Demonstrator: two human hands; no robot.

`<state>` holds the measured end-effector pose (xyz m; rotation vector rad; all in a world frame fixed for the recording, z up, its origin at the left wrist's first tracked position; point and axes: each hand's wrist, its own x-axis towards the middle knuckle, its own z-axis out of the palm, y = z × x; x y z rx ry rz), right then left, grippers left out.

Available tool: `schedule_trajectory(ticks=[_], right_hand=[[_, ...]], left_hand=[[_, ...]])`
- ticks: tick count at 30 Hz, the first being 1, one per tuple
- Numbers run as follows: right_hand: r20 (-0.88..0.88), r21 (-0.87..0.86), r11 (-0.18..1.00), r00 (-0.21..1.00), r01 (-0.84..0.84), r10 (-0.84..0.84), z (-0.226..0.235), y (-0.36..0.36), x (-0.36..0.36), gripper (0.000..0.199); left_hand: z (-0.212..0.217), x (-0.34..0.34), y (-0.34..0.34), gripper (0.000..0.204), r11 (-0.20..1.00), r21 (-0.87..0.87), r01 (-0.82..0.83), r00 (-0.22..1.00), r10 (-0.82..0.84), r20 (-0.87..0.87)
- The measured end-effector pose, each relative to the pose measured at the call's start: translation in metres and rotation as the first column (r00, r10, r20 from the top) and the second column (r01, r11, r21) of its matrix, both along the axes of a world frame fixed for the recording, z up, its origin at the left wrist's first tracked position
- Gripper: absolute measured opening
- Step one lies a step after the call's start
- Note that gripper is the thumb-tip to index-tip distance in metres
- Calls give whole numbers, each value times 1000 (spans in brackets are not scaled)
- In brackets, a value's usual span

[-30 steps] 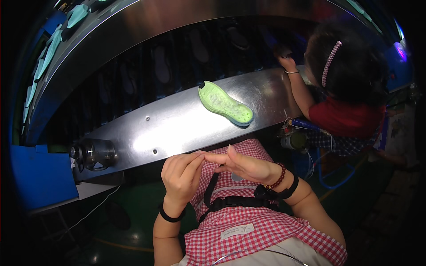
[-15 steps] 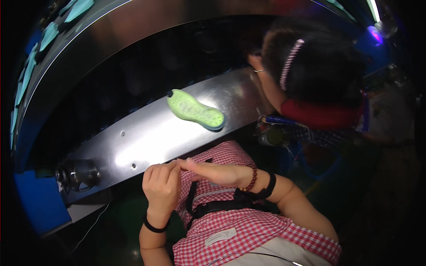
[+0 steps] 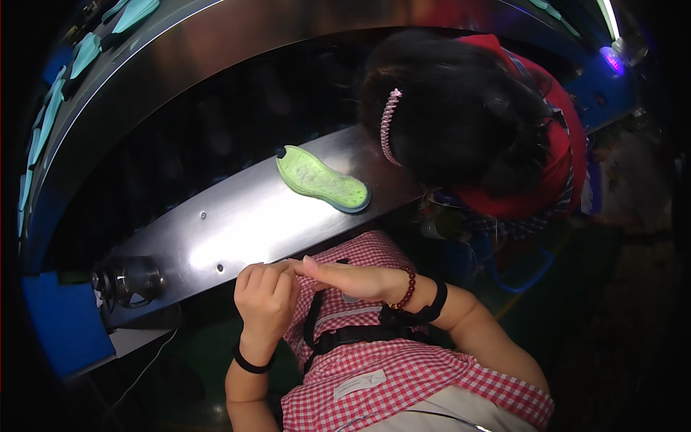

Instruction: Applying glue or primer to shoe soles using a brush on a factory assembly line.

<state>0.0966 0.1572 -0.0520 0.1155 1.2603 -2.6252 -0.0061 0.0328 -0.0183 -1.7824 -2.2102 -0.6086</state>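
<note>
While meeting at lower centre against the red-checked apron [image 3: 403,374], left hand [image 3: 265,299] curled narrow, right hand [image 3: 350,279] flat, fingertips touching, holding nothing visible. Well apart above, green rubber shoe sole [image 3: 322,180] flat on steel ledge [image 3: 216,230].

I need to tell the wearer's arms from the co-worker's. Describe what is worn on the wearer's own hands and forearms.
Both hands are bare, no gloves or sleeves. The left hand has a thin black band at the wrist. The right hand has a dark red bead bracelet and, beside it, a wider black strap.
</note>
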Motion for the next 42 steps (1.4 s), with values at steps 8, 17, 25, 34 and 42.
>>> schedule_trajectory(ticks=[8, 17, 25, 34, 42], right_hand=[[128, 39, 999, 992, 6, -11, 5, 3, 6, 54], [-9, 330, 911, 966, 248, -260, 17, 8, 10, 15], [-36, 375, 855, 928, 358, -372, 24, 15, 2, 14], [-178, 449, 784, 903, 429, -392, 28, 21, 1, 16], [-408, 558, 663, 861, 499, -304, 29, 17, 1, 13]], left_hand=[[2, -4, -7, 9, 964, 237, -122, 980, 79, 180], [-16, -11, -36, 47, 913, 165, -374, -122, -224, 967], [-6, -11, -33, 65, 876, 283, -391, -778, -479, 408], [10, -7, -25, 81, 870, 349, -349, -807, -468, 359], [17, -1, -19, 84, 862, 351, -366, -792, -487, 368]])
